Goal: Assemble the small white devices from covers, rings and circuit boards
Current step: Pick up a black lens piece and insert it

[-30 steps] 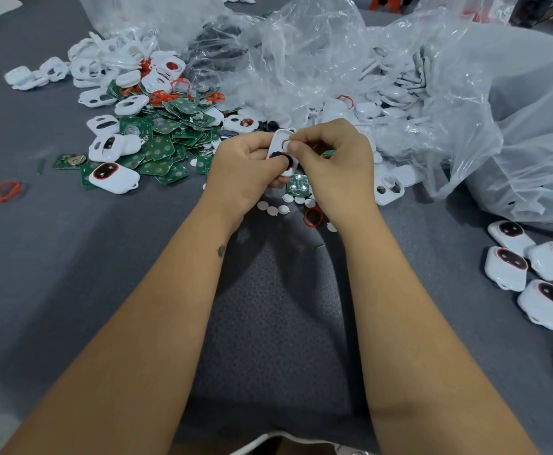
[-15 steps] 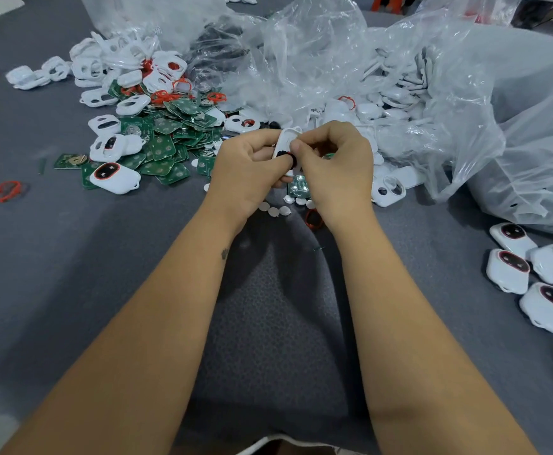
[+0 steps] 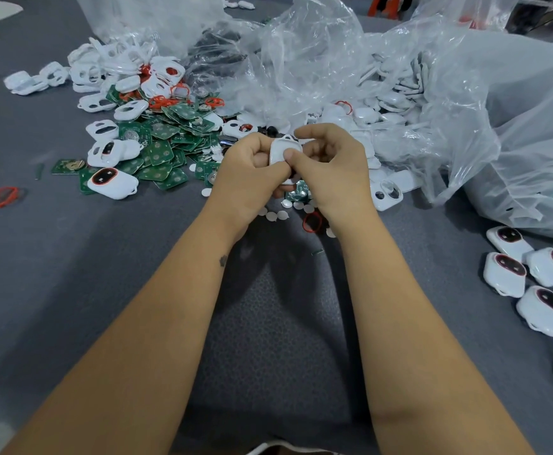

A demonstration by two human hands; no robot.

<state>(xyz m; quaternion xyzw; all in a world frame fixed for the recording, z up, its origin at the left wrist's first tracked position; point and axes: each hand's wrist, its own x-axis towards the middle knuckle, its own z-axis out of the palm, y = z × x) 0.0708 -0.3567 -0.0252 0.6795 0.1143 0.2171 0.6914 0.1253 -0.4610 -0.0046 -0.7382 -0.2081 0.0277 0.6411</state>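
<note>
Grey felt-like cloth covers the worktop, and the parts are spread over it in zones that seem chosen for reach. At the far left a loose red rubber ring lies apart from the rest. Right of it, a heap of flat green circuit boards mixes with open white plastic covers and more red rings, all within a short stretch of the left hand, probably so each piece can be taken without looking long. One closed white device with a dark oval window rests at the near edge of that heap.

In the middle, both forearms run forward and meet over the cloth. The left hand curls its fingers round the small white rounded device shell, cradling it from below and the left, while the right hand pinches it, thumb laid flat on the smooth face and fingers curled behind. So both hands have a grip on the same piece, held raised above the worktop between the two heaps; the pose suggests the halves are being squeezed together. Under the hands lie small white round discs and another red ring.

Further right, crumpled clear plastic bags hold more white covers, and at the near right edge a row of finished white devices sits well apart, likely the done pile.
</note>
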